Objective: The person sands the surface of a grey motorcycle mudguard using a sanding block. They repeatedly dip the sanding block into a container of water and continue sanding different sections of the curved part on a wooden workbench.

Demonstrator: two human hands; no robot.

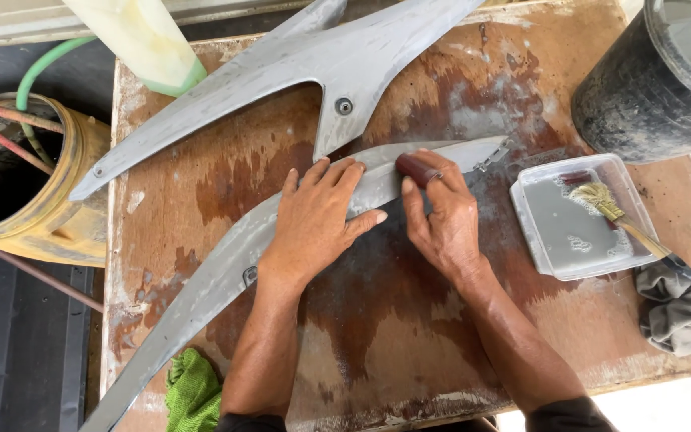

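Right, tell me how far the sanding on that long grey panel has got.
Looks done: the long grey panel is dull and matte along its visible length. In hand: the left hand presses it flat while the right hand rubs a dark red sanding piece near its pointed end. Left: cannot tell; the forked grey panel lies untouched above.
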